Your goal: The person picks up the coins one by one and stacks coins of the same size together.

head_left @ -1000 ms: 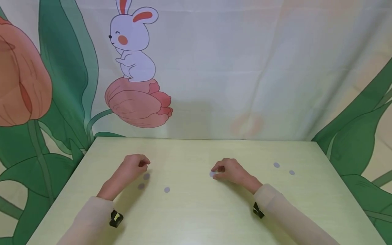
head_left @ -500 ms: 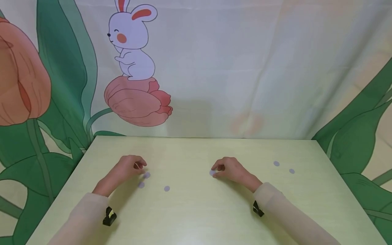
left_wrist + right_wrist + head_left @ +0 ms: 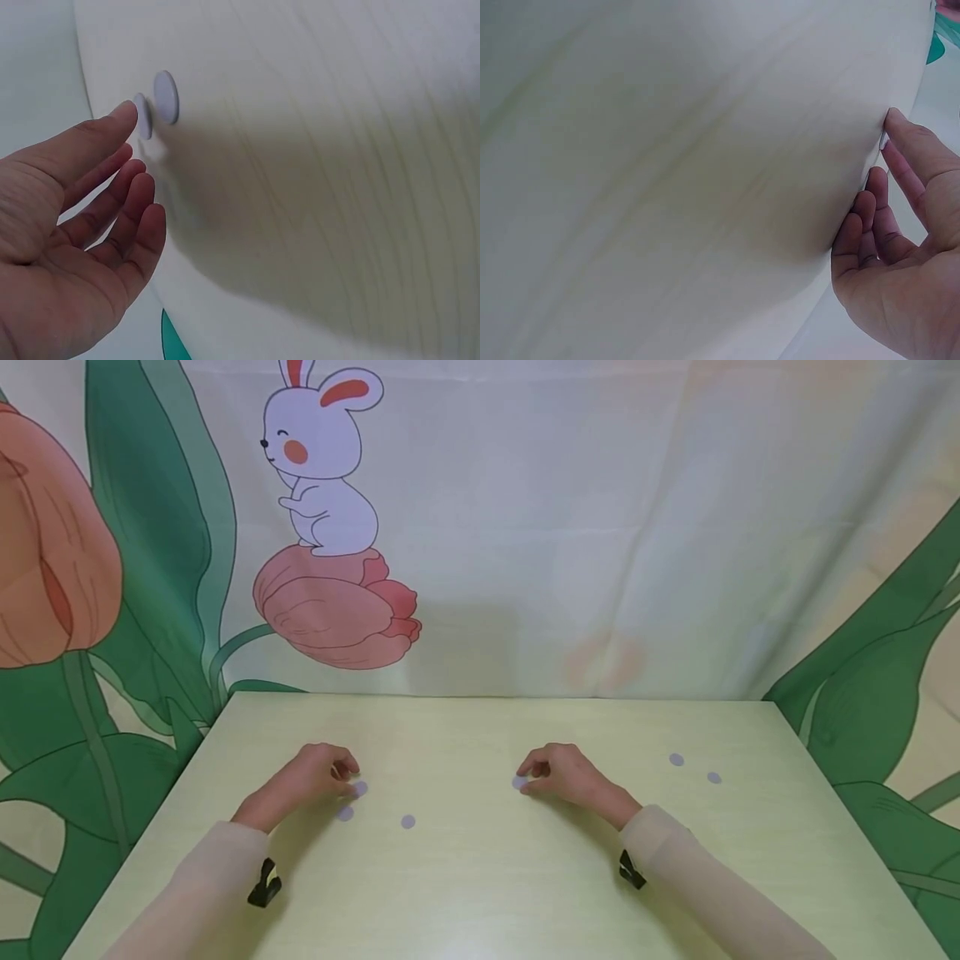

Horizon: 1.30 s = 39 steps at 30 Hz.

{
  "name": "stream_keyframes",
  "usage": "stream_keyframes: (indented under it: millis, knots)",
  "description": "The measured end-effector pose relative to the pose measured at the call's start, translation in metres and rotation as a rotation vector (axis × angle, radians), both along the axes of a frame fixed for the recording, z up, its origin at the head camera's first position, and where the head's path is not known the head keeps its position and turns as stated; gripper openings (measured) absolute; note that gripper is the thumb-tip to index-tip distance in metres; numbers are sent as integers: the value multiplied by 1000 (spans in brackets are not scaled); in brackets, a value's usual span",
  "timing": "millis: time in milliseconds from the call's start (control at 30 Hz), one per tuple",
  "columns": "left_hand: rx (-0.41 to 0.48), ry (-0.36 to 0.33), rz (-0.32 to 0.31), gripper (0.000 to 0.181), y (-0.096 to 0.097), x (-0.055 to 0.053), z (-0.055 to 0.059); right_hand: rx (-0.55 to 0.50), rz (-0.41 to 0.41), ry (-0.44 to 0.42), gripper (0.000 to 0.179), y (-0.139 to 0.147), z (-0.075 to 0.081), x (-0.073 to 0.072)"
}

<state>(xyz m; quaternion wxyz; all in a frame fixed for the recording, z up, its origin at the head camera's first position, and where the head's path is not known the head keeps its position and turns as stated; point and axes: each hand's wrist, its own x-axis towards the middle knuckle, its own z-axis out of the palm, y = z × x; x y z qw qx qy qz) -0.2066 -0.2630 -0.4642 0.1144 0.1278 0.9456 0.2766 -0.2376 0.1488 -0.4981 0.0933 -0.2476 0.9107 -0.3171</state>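
In the head view, my left hand (image 3: 318,772) reaches a flat round lilac disc (image 3: 361,787), thumb tip at its edge. The left wrist view shows the thumb (image 3: 94,142) overlapping that disc (image 3: 144,116), with the other fingers spread apart from the thumb and loosely bent. Another disc (image 3: 345,813) lies just in front of this hand. My right hand (image 3: 566,779) pinches a similar disc (image 3: 518,782) low on the table between thumb and index finger. In the right wrist view, the right hand (image 3: 900,217) mostly hides its disc.
A third disc (image 3: 408,822) lies between the hands, nearer the front. Two more discs (image 3: 677,760) (image 3: 714,777) lie right of the right hand. The pale table (image 3: 465,885) ends at a printed cloth (image 3: 480,527) with a rabbit and tulips.
My left hand has drawn slightly left and down, bringing its fingers to the nearer edge of the disc beside it. The right hand stays at its disc.
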Motion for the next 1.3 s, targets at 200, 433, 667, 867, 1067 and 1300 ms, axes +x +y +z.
stream_keyframes:
  millis: [200, 433, 667, 867, 1067, 1300]
  knots:
    - [-16, -33, -9, 22, -2, -5, -7, 2, -7, -10, 15, -1, 0, 0]
    - [-60, -33, -47, 22, 0, -9, -8, -11, -10, -20, 15, 0, 2, 0]
    - [-78, -5, -106, 21, 0, -7, -5, -7, -16, -35, 14, 0, 2, 0]
    - [-77, 26, -139, 26, -1, -4, -5, -4, -16, -38, 14, 0, 2, 1]
    - [-82, 34, -102, 23, -2, -2, -10, 1, 8, -25, 15, -1, 1, 1]
    - [-49, 58, -99, 15, 0, -1, -10, -7, -18, -33, 14, -1, 0, 1]
